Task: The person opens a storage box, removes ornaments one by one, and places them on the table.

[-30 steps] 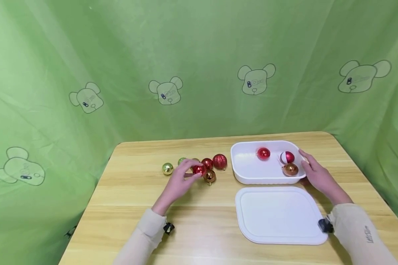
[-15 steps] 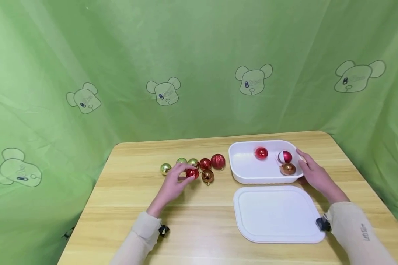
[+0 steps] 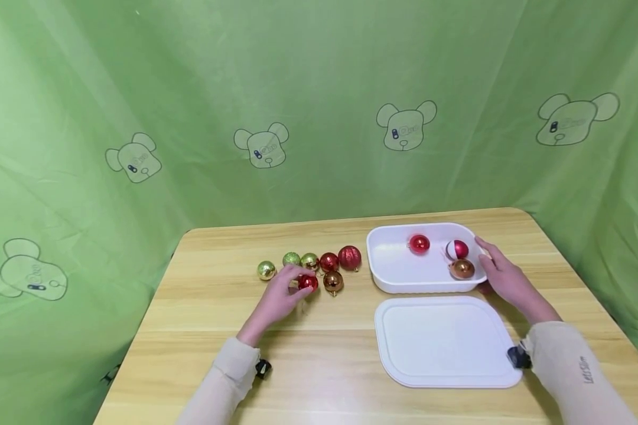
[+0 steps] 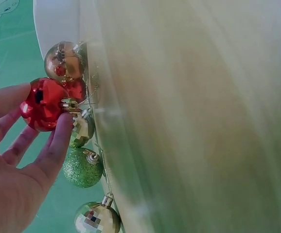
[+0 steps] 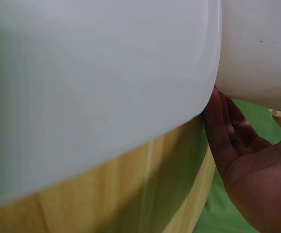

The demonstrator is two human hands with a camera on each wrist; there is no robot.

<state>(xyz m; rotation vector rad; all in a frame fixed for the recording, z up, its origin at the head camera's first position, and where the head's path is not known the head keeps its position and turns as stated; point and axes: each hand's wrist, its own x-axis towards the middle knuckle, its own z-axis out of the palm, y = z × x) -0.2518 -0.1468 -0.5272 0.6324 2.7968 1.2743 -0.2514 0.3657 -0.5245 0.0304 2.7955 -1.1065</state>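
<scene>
My left hand (image 3: 279,298) pinches a shiny red Christmas bauble (image 3: 308,283) between thumb and fingers, in front of a cluster of other baubles. In the left wrist view the held bauble (image 4: 44,104) has its gold cap turned toward the thumb side. At the box's right end, my right hand (image 3: 510,286) holds the white plastic box (image 3: 393,288), fingers along its rim and side. The right wrist view shows those fingers (image 5: 220,131) against the white plastic. Inside the box lie a red bauble (image 3: 419,244), a red-and-white one (image 3: 457,249) and a copper one (image 3: 462,269).
Behind and beside the left hand sit a gold bauble (image 3: 266,270), a glittery green one (image 3: 291,260), a yellowish one (image 3: 309,261), a red one (image 3: 329,262), a large dark red one (image 3: 350,258) and a copper one (image 3: 333,281). A white lid (image 3: 446,342) lies before the box.
My left hand has moved slightly left and toward me with the red bauble, away from the other baubles. The right hand stays at the box.
</scene>
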